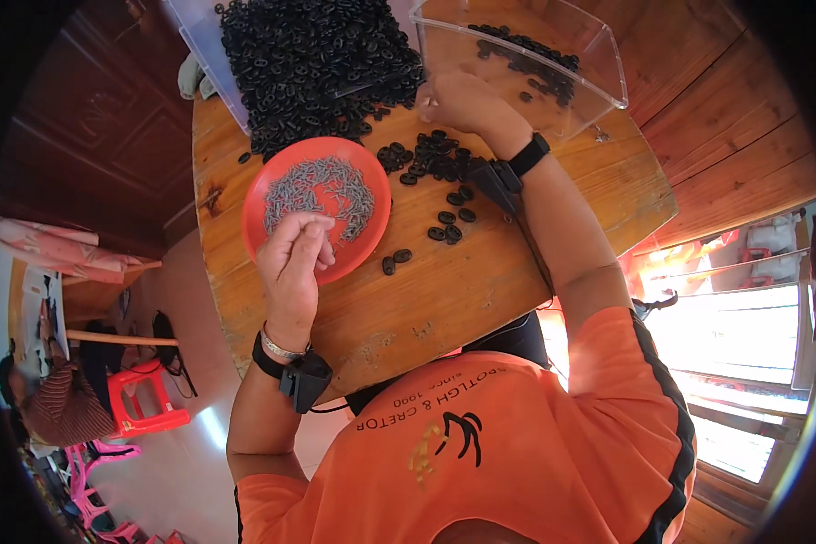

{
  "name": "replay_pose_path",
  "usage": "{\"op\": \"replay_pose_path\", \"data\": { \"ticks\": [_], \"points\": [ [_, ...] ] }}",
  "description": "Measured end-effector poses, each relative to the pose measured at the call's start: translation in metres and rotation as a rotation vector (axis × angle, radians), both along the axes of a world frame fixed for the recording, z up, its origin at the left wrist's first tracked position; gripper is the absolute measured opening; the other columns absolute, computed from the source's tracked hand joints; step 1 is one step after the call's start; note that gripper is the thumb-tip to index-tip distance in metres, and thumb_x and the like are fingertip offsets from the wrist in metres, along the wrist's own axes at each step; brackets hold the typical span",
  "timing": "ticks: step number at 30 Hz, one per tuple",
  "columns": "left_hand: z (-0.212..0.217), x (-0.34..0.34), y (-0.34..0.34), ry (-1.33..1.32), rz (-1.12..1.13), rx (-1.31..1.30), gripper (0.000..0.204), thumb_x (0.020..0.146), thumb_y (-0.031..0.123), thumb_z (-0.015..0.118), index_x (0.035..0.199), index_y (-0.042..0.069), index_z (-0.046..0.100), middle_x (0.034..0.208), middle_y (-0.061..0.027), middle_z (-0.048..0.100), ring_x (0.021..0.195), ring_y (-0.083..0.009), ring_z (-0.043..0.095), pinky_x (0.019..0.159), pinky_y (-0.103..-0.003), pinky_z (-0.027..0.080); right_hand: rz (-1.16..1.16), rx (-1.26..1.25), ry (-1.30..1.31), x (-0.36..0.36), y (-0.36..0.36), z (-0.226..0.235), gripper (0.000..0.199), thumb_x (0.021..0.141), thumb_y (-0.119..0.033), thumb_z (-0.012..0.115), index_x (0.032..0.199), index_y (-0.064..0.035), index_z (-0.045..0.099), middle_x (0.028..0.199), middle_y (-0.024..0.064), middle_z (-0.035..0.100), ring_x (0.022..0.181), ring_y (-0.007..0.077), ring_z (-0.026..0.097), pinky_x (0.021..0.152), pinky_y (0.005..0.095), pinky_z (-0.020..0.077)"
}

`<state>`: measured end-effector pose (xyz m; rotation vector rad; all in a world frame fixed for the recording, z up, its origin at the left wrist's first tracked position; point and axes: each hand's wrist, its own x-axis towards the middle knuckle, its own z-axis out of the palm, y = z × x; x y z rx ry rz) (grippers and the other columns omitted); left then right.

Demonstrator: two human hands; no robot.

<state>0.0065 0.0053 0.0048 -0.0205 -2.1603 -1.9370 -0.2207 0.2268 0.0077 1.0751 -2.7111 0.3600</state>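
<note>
My left hand [292, 258] is over the near rim of a round red plate [256, 213], its fingers drawn together in a pinch. Whatever sits between those fingertips is too small to tell. Many small grey screw-like pieces [340, 186] lie spread over the plate. My right hand [467, 102] is closed beside the near left corner of a clear plastic box [598, 95], next to a big heap of black two-holed oval pieces [308, 63]. The curled fingers hide anything held in it.
A translucent bin [210, 63] stands behind the heap. Loose black ovals [440, 159] lie on the wooden table [408, 313], and more [544, 63] are inside the clear box. At left, a person [63, 403] sits near a red plastic stool [150, 399].
</note>
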Motion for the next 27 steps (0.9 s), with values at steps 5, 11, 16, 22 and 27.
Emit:
{"op": "replay_pose_path", "data": {
  "ticks": [5,11,16,22,27],
  "points": [
    [0.000,0.000,0.001,-0.022,-0.007,-0.003,0.021,0.094,0.015,0.046,0.093,0.000,0.061,0.068,-0.0007,0.053,0.061,-0.0079,0.050,0.057,-0.021,0.038,-0.029,-0.004,0.004,-0.016,0.001,-0.024,0.016,0.076,-0.018,0.057,0.081,-0.0070,0.066,0.080,0.0169,0.063,0.077,0.0347,0.060,0.069,0.0439,0.0479],
    [-0.004,-0.003,-0.002,0.003,-0.011,0.025,0.018,0.093,0.012,0.050,0.092,0.000,0.062,0.067,-0.0008,0.054,0.061,-0.0068,0.050,0.054,-0.021,0.039,-0.070,0.124,-0.132,-0.020,-0.006,-0.021,0.016,0.076,-0.017,0.055,0.080,-0.0030,0.063,0.076,0.0190,0.061,0.074,0.0355,0.059,0.068,0.0436,0.0471],
    [-0.004,-0.004,-0.004,-0.007,0.004,0.049,0.018,0.093,0.013,0.049,0.092,0.000,0.062,0.067,-0.0005,0.054,0.061,-0.0065,0.050,0.054,-0.020,0.038,0.048,-0.046,-0.200,-0.013,-0.005,-0.022,0.016,0.074,-0.014,0.059,0.083,-0.0026,0.064,0.072,0.0154,0.061,0.068,0.0289,0.060,0.064,0.0394,0.0472],
    [-0.003,-0.004,-0.002,-0.022,0.015,0.036,0.018,0.094,0.016,0.048,0.098,0.002,0.059,0.067,0.0002,0.053,0.061,-0.0066,0.051,0.054,-0.020,0.038,0.202,-0.606,-0.628,0.027,-0.035,0.011,0.015,0.082,-0.010,0.066,0.095,-0.0043,0.067,0.081,0.0053,0.068,0.066,0.0093,0.061,0.061,0.0243,0.0485],
    [-0.006,-0.004,0.001,-0.032,0.002,0.085,0.015,0.094,0.016,0.049,0.099,0.003,0.055,0.069,0.0007,0.053,0.060,-0.0059,0.050,0.053,-0.019,0.038,0.443,-1.085,-1.106,0.086,-0.080,0.006,0.011,0.085,-0.009,0.066,0.094,-0.0018,0.065,0.084,0.0029,0.067,0.073,0.0086,0.062,0.069,0.0214,0.0506]
  ]
}}
